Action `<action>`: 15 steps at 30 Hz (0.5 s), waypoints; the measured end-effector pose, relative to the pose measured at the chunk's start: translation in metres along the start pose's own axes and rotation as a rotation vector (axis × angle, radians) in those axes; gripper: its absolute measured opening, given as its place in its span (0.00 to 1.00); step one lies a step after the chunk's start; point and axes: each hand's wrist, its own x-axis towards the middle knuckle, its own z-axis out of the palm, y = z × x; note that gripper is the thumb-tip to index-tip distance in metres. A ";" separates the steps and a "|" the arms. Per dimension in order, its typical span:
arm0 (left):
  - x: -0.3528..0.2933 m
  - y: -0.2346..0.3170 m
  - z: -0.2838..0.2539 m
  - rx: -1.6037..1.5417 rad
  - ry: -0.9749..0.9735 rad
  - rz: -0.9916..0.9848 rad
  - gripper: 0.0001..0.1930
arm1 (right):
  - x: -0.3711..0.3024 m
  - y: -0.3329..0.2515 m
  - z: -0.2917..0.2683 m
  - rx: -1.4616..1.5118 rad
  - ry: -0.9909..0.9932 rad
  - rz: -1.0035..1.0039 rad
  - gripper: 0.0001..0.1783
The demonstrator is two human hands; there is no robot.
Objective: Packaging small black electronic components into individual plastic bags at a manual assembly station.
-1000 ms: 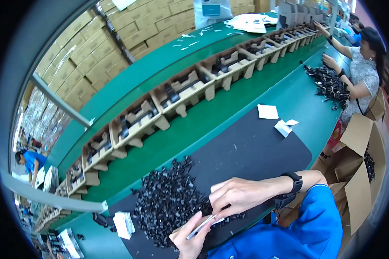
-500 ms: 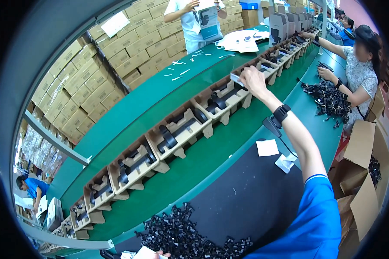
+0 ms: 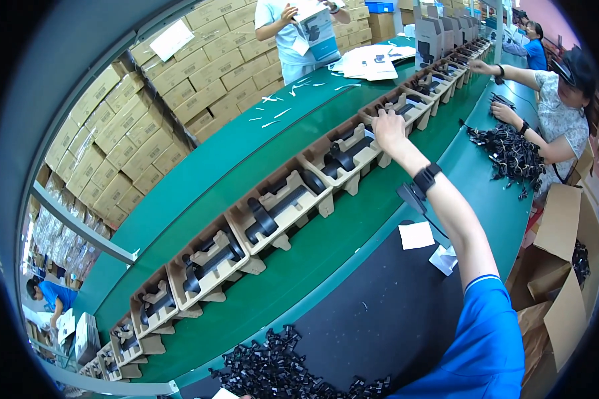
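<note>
My right hand (image 3: 388,132) is stretched over the line of brown moulded trays, its fingers bent down and closed at the right end of one tray (image 3: 354,171). Whatever the fingertips touch or hold is hidden behind the hand. In that tray lie a black part (image 3: 339,158) and a pale flat card (image 3: 362,144). At the bottom edge only a sliver of my left hand (image 3: 247,397) shows, against white cards (image 3: 225,394); most of it is out of view. A heap of small black clips or connectors (image 3: 279,366) lies just beyond it on the black mat (image 3: 353,319).
More trays (image 3: 273,209) with black parts run along the green conveyor (image 3: 299,246). A white square (image 3: 416,235) and a small stand (image 3: 443,260) lie right. A co-worker (image 3: 559,113) sits beside a black cable pile (image 3: 509,151); another person (image 3: 293,33) holds a box across the line.
My right hand has lowered into the tray's end, and the white card it held now lies in the tray. My left hand has sunk almost out of view. The co-worker's hand has drawn back from the trays.
</note>
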 end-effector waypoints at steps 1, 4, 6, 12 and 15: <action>0.002 0.001 -0.003 -0.017 0.021 -0.005 0.18 | -0.013 -0.007 -0.003 -0.024 0.212 -0.066 0.09; 0.000 0.012 -0.008 -0.030 0.075 0.019 0.19 | -0.056 -0.041 -0.023 0.245 0.136 -0.368 0.15; -0.002 0.023 -0.005 -0.013 0.060 0.096 0.21 | -0.071 -0.054 -0.016 0.339 0.193 -0.434 0.15; -0.002 0.016 -0.013 -0.033 0.053 0.022 0.22 | -0.076 -0.077 -0.002 0.456 0.255 -0.560 0.17; -0.003 0.015 -0.021 -0.053 0.079 0.055 0.22 | -0.078 -0.088 -0.001 0.555 0.374 -0.460 0.17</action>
